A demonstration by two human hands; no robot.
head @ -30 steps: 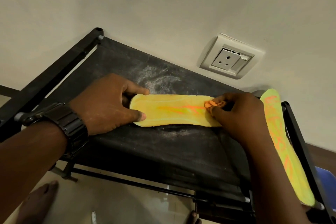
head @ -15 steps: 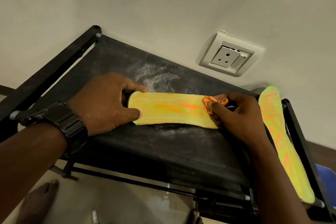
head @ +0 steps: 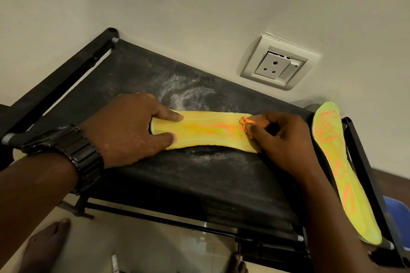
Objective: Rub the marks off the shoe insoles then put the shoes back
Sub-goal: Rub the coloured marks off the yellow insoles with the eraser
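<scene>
On the black rack shelf (head: 177, 184): a yellow insole (head: 206, 131) lies flat, orange streaks down its middle.
Left hand (head: 133, 131): thumb and forefinger stretched out flat, pressing down the insole's left end.
Right hand (head: 286, 139): fingers curled, pinching a small orange wad (head: 248, 123) against the insole's right end.
Second insole (head: 339, 173): on the shelf's right edge, covered in orange marks, apart from both hands.
</scene>
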